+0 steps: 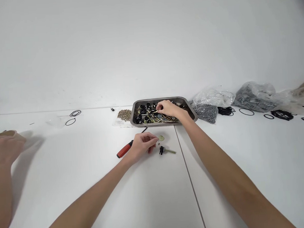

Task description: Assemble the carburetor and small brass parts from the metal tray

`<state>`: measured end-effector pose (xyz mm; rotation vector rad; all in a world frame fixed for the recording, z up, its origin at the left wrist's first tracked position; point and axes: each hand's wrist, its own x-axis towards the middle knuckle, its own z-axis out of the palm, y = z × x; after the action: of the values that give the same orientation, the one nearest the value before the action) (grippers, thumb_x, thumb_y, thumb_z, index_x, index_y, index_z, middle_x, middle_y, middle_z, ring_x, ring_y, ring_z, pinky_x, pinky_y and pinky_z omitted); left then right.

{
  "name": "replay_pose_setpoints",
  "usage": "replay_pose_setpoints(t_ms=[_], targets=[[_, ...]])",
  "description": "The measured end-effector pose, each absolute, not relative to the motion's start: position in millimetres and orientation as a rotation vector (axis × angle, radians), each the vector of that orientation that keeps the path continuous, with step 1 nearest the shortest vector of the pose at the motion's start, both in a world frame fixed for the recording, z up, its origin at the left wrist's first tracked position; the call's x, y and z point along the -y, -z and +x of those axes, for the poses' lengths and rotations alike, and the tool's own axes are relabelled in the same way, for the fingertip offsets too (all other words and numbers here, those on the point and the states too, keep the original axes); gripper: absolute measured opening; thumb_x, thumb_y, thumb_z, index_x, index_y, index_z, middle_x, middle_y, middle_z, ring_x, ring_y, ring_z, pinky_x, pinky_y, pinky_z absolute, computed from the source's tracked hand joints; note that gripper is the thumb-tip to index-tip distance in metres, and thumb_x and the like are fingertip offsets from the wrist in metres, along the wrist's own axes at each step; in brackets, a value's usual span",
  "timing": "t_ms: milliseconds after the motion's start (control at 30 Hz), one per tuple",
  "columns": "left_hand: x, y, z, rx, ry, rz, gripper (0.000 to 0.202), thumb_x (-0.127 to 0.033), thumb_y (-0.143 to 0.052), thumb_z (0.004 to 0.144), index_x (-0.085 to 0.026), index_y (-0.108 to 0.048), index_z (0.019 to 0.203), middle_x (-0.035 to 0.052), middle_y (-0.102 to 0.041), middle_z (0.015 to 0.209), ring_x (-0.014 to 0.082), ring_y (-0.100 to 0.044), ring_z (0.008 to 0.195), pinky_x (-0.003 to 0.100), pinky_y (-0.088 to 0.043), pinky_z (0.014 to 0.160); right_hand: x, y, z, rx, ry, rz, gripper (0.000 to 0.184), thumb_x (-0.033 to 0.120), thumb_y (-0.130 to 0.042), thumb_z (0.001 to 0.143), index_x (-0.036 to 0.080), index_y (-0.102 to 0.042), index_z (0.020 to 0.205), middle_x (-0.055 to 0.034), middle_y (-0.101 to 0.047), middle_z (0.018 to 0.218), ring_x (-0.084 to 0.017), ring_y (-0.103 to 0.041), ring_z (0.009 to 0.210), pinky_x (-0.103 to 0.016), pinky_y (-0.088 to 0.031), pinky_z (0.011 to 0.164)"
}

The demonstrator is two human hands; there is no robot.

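Observation:
My right hand (pixel 167 108) reaches over a grey metal tray (pixel 165 124), its thumb and fingers closed at a thin yellowish metal piece (pixel 154 111). Black plastic parts and yellowish bolts lie mixed in that tray. Closer to me, my left hand (pixel 143 144) hovers just above the table with thumb and forefinger pinched; what they hold is too small to name. Beside those fingertips lies a pale green disc (pixel 161 138). A bolt with a black fitting on its end (pixel 167 150) rests slightly nearer. Partly behind my left hand is a red-handled screwdriver (pixel 124 150).
Small brass parts (pixel 124 115) sit on a plastic bag left of the tray. To the right are bags of grey parts (pixel 206 112) and black rings (pixel 282 114). Another person's hand (pixel 6 148) holds a tan roll at far left. A seam (pixel 188 170) crosses the white table.

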<state>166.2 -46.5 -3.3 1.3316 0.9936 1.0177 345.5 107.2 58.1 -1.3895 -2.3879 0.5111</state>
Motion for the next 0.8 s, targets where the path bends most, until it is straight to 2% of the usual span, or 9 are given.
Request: replay_pose_setpoints(t_ms=[167, 267, 567, 800], targets=[[46.9, 2.0, 166.1, -1.036, -0.996, 1.337, 0.031, -0.042, -0.07, 0.078, -0.012, -0.066, 0.081, 0.0017, -0.059, 0.061, 0.0081, -0.048, 0.043, 0.022, -0.035, 0.044, -104.8, -53.3, 338.7, 2.409, -0.475, -1.379, 0.014, 0.008, -0.058, 0.082, 0.014, -0.07, 0.088, -0.0088, -0.07, 0.094, -0.016, -0.063, 0.081, -0.025, -0.045, 0.073], [49.1, -2.7, 166.8, -1.051, -0.984, 1.35, 0.031, -0.042, -0.07, 0.078, -0.012, -0.067, 0.081, 0.0017, -0.058, 0.058, 0.0084, -0.048, 0.043, 0.023, -0.036, 0.046, -105.8, -50.7, 338.3, 2.391, -0.459, -1.369, 0.017, 0.007, -0.057, 0.081, 0.014, -0.07, 0.089, -0.0095, -0.07, 0.095, -0.017, -0.063, 0.082, -0.025, -0.046, 0.073], [51.8, -10.5, 168.9, -1.079, -0.99, 1.354, 0.022, -0.042, -0.071, 0.075, -0.02, -0.071, 0.076, 0.0028, -0.06, 0.054, 0.0135, -0.05, 0.048, 0.027, -0.036, 0.049, -105.5, -64.8, 346.3, 2.244, -0.492, -1.313, 0.015, 0.014, -0.058, 0.081, 0.014, -0.073, 0.085, -0.0095, -0.071, 0.093, -0.017, -0.062, 0.079, -0.027, -0.048, 0.073], [51.0, -9.8, 169.2, -1.095, -0.991, 1.349, 0.021, -0.041, -0.071, 0.074, -0.019, -0.071, 0.076, 0.0025, -0.06, 0.054, 0.0131, -0.049, 0.047, 0.027, -0.036, 0.049, -100.7, -86.9, 356.4, 2.116, -0.459, -1.31, 0.017, 0.015, -0.058, 0.079, 0.012, -0.073, 0.085, -0.0097, -0.07, 0.086, -0.016, -0.061, 0.072, -0.028, -0.048, 0.068]])
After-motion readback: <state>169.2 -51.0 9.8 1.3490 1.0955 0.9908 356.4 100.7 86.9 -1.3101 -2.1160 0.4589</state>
